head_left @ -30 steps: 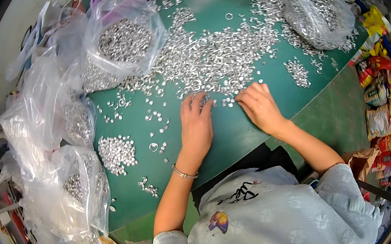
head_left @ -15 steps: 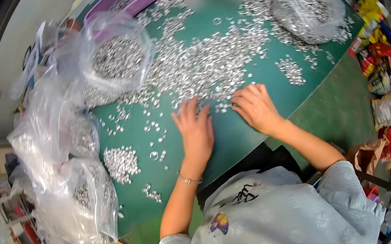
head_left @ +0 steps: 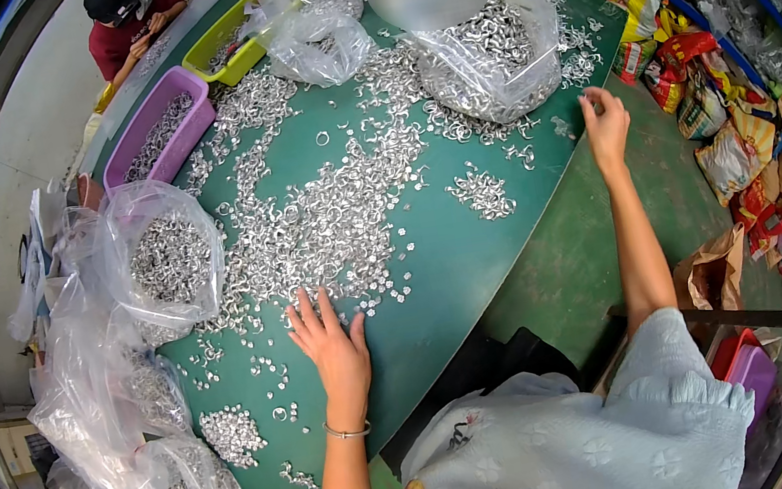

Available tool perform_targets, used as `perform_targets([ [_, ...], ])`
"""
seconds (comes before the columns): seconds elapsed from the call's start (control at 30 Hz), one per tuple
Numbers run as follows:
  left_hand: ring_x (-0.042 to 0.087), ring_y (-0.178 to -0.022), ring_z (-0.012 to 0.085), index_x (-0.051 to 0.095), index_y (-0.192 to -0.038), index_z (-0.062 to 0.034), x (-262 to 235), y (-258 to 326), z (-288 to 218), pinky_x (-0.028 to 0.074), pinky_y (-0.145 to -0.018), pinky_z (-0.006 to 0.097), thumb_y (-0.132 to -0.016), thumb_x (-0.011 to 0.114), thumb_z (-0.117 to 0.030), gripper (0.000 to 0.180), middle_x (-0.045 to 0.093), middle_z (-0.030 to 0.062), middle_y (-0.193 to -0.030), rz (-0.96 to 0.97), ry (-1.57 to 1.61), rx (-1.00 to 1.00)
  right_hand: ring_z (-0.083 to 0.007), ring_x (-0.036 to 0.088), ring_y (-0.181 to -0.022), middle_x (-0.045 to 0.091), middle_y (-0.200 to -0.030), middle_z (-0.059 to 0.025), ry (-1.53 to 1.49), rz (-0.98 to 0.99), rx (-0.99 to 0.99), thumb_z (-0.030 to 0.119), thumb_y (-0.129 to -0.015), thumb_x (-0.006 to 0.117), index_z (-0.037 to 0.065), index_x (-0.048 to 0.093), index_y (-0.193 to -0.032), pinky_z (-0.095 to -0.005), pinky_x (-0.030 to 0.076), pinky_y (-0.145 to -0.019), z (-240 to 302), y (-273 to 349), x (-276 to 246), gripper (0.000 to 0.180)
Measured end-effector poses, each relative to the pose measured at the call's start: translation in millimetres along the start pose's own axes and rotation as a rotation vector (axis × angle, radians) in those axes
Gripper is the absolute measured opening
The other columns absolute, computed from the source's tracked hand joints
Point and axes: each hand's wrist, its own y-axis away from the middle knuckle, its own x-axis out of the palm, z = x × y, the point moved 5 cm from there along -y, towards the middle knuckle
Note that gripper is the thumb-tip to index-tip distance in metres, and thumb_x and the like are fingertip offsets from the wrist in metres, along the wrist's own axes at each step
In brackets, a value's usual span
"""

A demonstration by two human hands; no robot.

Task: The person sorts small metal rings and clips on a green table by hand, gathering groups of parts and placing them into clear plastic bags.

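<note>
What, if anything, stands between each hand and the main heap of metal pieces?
A small pile lies roughly between the right hand, by the right edge of the table, and the main heap. Nothing visible blocks the left hand, at the heap's near edge.

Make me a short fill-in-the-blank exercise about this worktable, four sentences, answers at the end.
1. The bracelet is on the person's ____ wrist.
2. The loose shiny pieces lie on a table whose top is ____.
3. Beside the yellow-green tub stands another tub, coloured ____.
4. The hand nearer the colourful packets is the person's ____ one.

Missing words: left; green; purple; right.
</note>
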Motion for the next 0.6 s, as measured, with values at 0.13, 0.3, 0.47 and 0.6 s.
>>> perform_targets([
  [0.13,0.024,-0.138,0.0459,0.037,-0.142,-0.0041,1.4,0.3,1.8,0.02,-0.11,0.061,-0.088,0.065,-0.02,0.063,0.029,0.0202,-0.15,-0.021,0.029,0.014,-0.0294,0.059,-0.091,0.067,-0.095,-0.0101,0.27,0.102,-0.165,0.018,-0.081,0.069,0.008,0.07,-0.098,-0.0426,0.043,-0.082,-23.8,-33.6,39.4,0.02],
  [0.3,0.026,-0.137,0.0446,0.036,-0.142,-0.0019,-10.2,-0.7,4.1,0.021,-0.111,0.056,-0.087,0.064,-0.014,0.062,0.034,0.0212,-0.147,-0.086,0.068,-0.061,-0.0222,0.058,-0.087,0.062,-0.098,-0.0113,-0.355,-0.276,-0.123,0.004,-0.087,0.06,-0.001,0.062,-0.106,-0.0329,0.045,-0.079,60.0,14.8,-11.7,0.019],
  [0.47,0.032,-0.132,0.0445,0.044,-0.137,-0.0034,-7.7,-8.9,2.1,0.026,-0.108,0.055,-0.086,0.061,-0.007,0.054,0.039,0.0173,-0.144,-0.081,-0.011,-0.019,-0.0334,0.051,-0.116,0.056,-0.122,-0.0137,-0.663,0.871,-0.633,0.012,-0.08,0.071,0.003,0.058,-0.117,-0.0416,0.039,-0.099,243.7,149.7,-3.8,0.041],
  [0.6,0.039,-0.125,0.0428,0.051,-0.13,-0.0043,-12.6,8.7,-4.8,0.036,-0.104,0.05,-0.081,0.058,0.003,0.05,0.047,0.0132,-0.137,-0.082,0.073,0.154,-0.0431,0.031,-0.133,0.039,-0.142,-0.0156,-0.358,0.809,-0.86,0.024,-0.079,0.072,0.004,0.051,-0.127,-0.0542,0.031,-0.104,291.6,217.8,28.3,0.056],
])
